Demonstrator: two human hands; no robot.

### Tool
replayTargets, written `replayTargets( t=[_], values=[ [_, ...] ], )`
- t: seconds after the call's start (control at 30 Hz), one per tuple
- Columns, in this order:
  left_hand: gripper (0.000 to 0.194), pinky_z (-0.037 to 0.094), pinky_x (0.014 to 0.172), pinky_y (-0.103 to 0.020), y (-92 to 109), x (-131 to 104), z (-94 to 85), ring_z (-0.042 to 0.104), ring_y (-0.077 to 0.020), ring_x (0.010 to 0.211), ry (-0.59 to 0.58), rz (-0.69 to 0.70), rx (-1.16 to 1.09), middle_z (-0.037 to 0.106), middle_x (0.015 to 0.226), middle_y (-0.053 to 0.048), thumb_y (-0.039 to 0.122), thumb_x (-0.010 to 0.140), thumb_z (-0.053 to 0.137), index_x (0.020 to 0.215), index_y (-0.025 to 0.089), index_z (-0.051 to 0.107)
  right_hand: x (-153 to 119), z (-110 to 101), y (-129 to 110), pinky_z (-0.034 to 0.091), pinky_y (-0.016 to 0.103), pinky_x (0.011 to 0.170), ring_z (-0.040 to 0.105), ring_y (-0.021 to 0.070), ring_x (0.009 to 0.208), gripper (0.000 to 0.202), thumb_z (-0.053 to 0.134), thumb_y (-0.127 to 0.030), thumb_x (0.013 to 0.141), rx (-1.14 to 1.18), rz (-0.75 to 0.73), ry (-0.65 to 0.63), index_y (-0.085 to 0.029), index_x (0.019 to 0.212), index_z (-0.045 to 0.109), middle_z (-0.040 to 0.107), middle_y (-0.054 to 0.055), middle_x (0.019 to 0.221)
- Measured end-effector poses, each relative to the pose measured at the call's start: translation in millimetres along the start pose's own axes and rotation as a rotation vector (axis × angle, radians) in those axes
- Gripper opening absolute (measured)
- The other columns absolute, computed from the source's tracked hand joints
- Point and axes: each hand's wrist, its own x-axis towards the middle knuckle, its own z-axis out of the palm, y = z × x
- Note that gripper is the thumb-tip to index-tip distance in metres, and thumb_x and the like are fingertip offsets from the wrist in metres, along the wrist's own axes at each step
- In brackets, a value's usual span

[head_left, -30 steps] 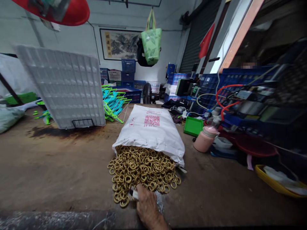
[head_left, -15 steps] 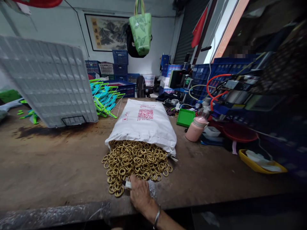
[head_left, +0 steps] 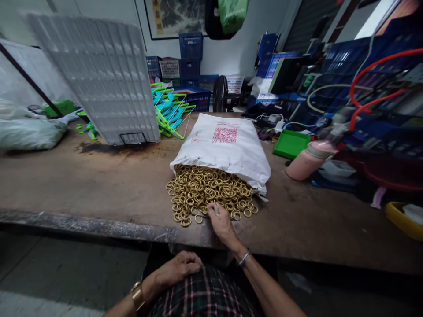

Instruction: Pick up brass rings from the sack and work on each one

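Observation:
A white sack (head_left: 228,147) with a red printed code lies on the brown table (head_left: 99,185), its mouth facing me. Many brass-coloured rings (head_left: 205,187) spill from it in a pile. My right hand (head_left: 222,223), with a silver bracelet on the wrist, is at the near edge of the pile. Its fingers are closed round a small pale object (head_left: 216,208), too blurred to name. My left hand (head_left: 185,264), with a gold watch, rests curled on the checked cloth over my lap, below the table edge. What its fingers hold, if anything, is hidden.
A grey ribbed panel (head_left: 109,88) stands at the left before green and blue hangers (head_left: 170,110). To the right are a green tray (head_left: 291,144), a pink bottle (head_left: 306,163), red hoses and a yellow basket (head_left: 405,220). Blue crates (head_left: 191,46) stand behind.
The view has tilted down and turned left. My left hand has come into view on my lap. My right hand has shifted right along the pile, and the pale object is now more upright in its fingers.

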Motion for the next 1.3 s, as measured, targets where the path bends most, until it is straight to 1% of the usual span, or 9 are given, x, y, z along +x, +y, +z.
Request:
replayTargets(
  t=[0.1,0.2,0.3,0.37,0.53,0.77,0.93,1.03,1.3],
  values=[
    [0.023,0.041,0.068,-0.024,27,-14,0.5,0.053,-0.0131,0.072,0.114,0.098,-0.026,0.061,0.076,0.0,0.033,0.081,0.049,0.082,0.016,0.063,3,-9,-9,0.035,0.023,0.058,0.043,0.0112,0.057,0.024,0.044,-0.037,0.076,0.072,0.058,0.004,-0.017,0.071,0.055,0.049,-0.003,0.06],
    [0.023,0.044,0.062,-0.024,42,-8,-0.2,0.056,-0.0136,0.069,0.404,0.239,-0.065,0.061,0.08,-0.003,0.034,0.082,0.047,0.091,0.016,0.059,2,-16,-16,0.035,0.023,0.058,0.042,0.0106,0.058,0.023,0.046,-0.037,0.074,0.107,0.086,-0.028,-0.017,0.071,0.056,0.049,-0.003,0.061],
    [0.023,0.047,0.067,-0.027,44,11,-6.9,0.057,-0.0141,0.072,0.645,0.475,0.124,0.061,0.087,-0.005,0.028,0.083,0.047,0.102,0.018,0.055,-2,-18,-18,0.033,0.022,0.052,0.038,0.0091,0.052,0.021,0.045,-0.036,0.073,0.129,0.127,-0.076,-0.017,0.067,0.054,0.045,-0.005,0.056],
    [0.027,0.047,0.074,-0.03,44,23,-13.9,0.058,-0.0157,0.08,0.679,0.626,0.3,0.062,0.093,-0.007,0.023,0.083,0.046,0.108,0.019,0.054,-7,-18,-18,0.03,0.021,0.046,0.033,0.0076,0.046,0.019,0.046,-0.035,0.073,0.171,0.187,-0.11,-0.018,0.065,0.051,0.041,-0.006,0.052],
    [0.029,0.046,0.08,-0.034,44,37,-26.6,0.058,-0.0179,0.09,0.514,0.745,0.512,0.063,0.098,-0.009,0.016,0.082,0.045,0.109,0.021,0.055,-19,-18,-24,0.018,0.018,0.034,0.023,0.004,0.034,0.016,0.05,-0.035,0.07,0.383,0.41,-0.168,-0.019,0.068,0.046,0.032,-0.011,0.045],
    [0.02,0.046,0.078,-0.031,46,41,-21.6,0.06,-0.0169,0.084,0.396,0.634,0.339,0.067,0.092,-0.006,0.02,0.081,0.048,0.094,0.021,0.062,-25,-16,-31,0.014,0.016,0.03,0.019,0.0015,0.03,0.023,0.055,-0.037,0.066,0.557,0.563,-0.237,-0.019,0.077,0.046,0.037,-0.012,0.047],
    [0.018,0.042,0.05,-0.022,51,36,-12.0,0.052,-0.0098,0.051,0.36,0.299,-0.079,0.057,0.063,0.001,0.031,0.08,0.048,0.075,0.017,0.058,-26,-13,-26,0.026,0.018,0.041,0.033,0.0052,0.042,0.025,0.05,-0.041,0.072,0.231,0.343,-0.206,-0.018,0.065,0.049,0.042,-0.007,0.051],
    [0.022,0.038,0.045,-0.019,53,31,-9.5,0.047,-0.007,0.044,0.341,0.168,-0.241,0.054,0.057,0.003,0.037,0.075,0.054,0.071,0.015,0.054,-27,-12,-27,0.031,0.02,0.05,0.038,0.0081,0.053,0.026,0.051,-0.04,0.071,0.065,0.236,-0.209,-0.017,0.06,0.05,0.043,-0.005,0.053],
    [0.034,0.037,0.041,-0.017,47,26,-11.3,0.048,-0.0059,0.047,0.161,0.123,-0.621,0.056,0.066,0.0,0.047,0.072,0.058,0.078,0.015,0.052,-27,-8,-27,0.034,0.022,0.055,0.043,0.0092,0.055,0.023,0.044,-0.032,0.076,0.083,0.243,-0.265,-0.017,0.06,0.05,0.048,-0.004,0.055]
  ],
)
